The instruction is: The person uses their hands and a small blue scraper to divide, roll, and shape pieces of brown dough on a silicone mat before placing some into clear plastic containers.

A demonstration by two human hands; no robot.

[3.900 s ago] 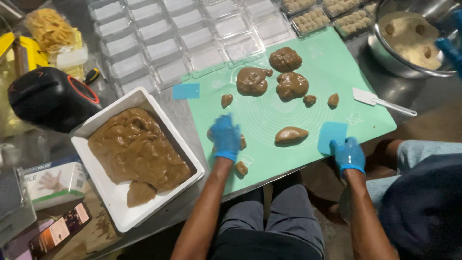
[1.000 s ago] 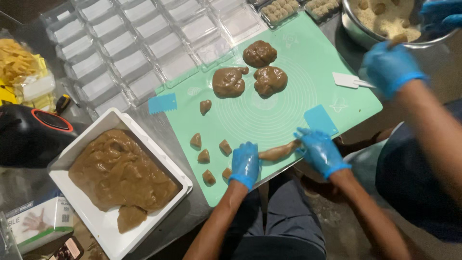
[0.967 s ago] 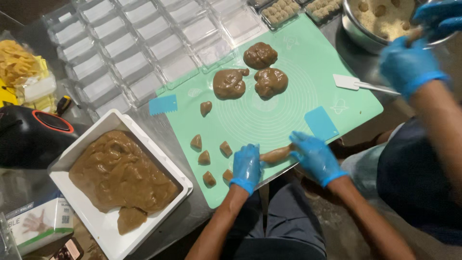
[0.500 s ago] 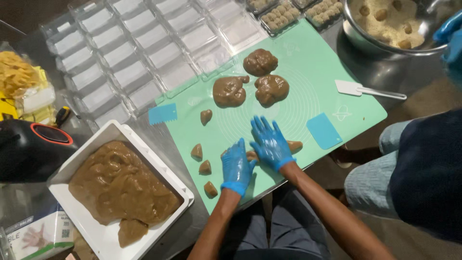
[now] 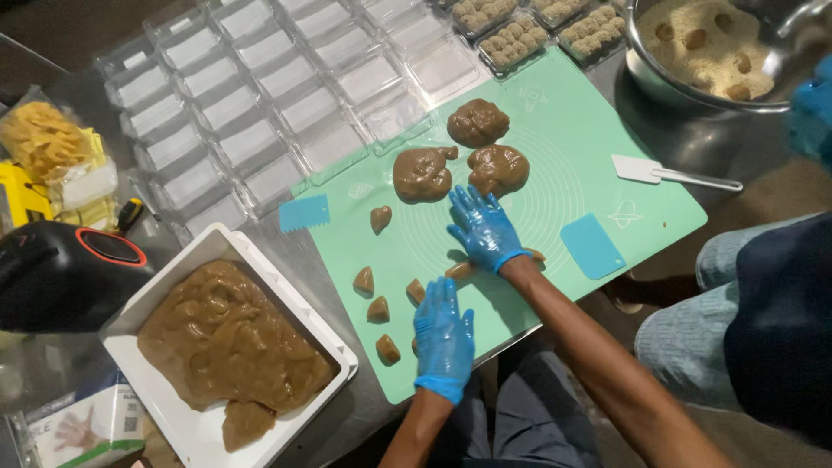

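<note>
Left hand [image 5: 444,336], in a blue disposable glove: lies flat, fingers spread, low centre of the frame on the mint-green silicone mat [image 5: 555,147]; it clasps nothing, though its edge hides one small brown piece.

Right hand [image 5: 484,227], same blue glove: reaches across above the left, palm down, fingers splayed, pressing on a brown dough roll [image 5: 461,269]. Only the roll's two ends show beside the wrist; its middle is covered.

Small brown dough pieces [image 5: 378,309]: several wedge-shaped lumps scattered on the mat left of both hands, one more higher up near the mat's left edge.

Three large brown dough mounds [image 5: 422,173]: grouped on the mat just above the right fingertips, apart from them.

Two blue plastic scrapers: a toothed one [image 5: 304,212] at the mat's left edge, a plain one [image 5: 592,245] right of the right forearm.

White plastic spatula [image 5: 650,170]: right side of the mat, handle running off it.

White rectangular tray of brown dough [image 5: 227,334]: lower left, its bottom corner cut off.

Clear plastic compartment trays [image 5: 260,87]: rows, upper left; some filled ones at the top edge, contents small and blurred.

Steel bowl of crumbs [image 5: 719,52]: upper right, cropped.

Another person: blurred blue glove [image 5: 813,104] at the right edge, lap below.
</note>
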